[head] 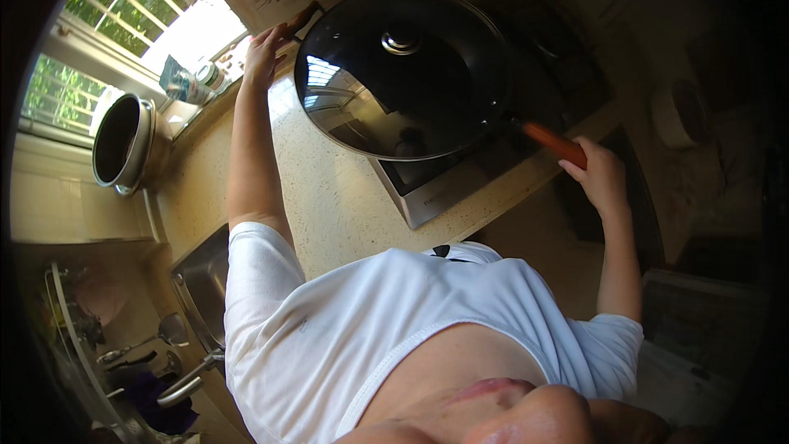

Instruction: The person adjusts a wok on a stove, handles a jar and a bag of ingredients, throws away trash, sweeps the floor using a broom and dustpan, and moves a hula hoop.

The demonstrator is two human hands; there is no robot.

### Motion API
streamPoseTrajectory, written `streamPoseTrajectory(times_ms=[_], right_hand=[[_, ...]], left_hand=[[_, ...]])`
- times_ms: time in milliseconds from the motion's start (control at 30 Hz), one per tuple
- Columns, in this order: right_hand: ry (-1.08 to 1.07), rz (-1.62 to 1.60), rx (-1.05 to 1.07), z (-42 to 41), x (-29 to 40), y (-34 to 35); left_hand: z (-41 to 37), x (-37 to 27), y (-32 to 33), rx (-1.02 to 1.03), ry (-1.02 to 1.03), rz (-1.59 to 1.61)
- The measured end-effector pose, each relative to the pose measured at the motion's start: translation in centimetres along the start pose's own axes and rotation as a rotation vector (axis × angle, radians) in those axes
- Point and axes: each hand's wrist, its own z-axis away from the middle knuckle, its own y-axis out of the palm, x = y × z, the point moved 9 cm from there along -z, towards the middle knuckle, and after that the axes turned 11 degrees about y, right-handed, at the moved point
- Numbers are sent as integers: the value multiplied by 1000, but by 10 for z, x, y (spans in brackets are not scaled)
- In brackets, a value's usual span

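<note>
A large wok with a glass lid [394, 92] is held over the stove [425, 197] by both my hands. My left hand [265, 55] grips the short wooden side handle [304, 18] near the window. Around the end of the long reddish wooden handle [551, 140] my right hand [595, 169] is closed. The lid has a dark knob with a shiny metal base [400, 43] and reflects the window. Whether the wok touches the stove is hidden beneath it, as are its contents.
A metal pot [132, 142] stands by the window at left. Near it on the sill are a pouch [179, 81] and a jar [211, 76]. A steel sink [206, 283] with a faucet [191, 379] lies at lower left, beside a hanging ladle [172, 330]. The stone countertop [333, 209] runs before me.
</note>
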Motion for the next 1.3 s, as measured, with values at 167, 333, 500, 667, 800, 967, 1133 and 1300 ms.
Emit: streamPoseTrajectory(times_ms=[167,333,500,667,800,967,1133,1300], right_hand=[[-120,-94,-163,-14,-18,3],[-198,-204,-127,-52,-33,15],[-241,-185,-143,-77,-47,27],[-180,-71,-118,-79,-41,18],[-155,42,-165,-80,-43,13],[-127,59,-297,-63,-42,-1],[-346,-472,-830,11,-63,-22],[-102,-923,-75,81,-136,129]], left_hand=[[-9,8,-11,-60,24,-252],[-3,13,-24,-36,-55,-322],[0,14,-25,-49,-25,-318],[20,5,-22,-88,38,-438],[71,-15,-20,-178,90,-263],[190,-30,-29,-351,202,-60],[326,-7,-22,-412,169,-57],[411,20,63,-319,64,-22]])
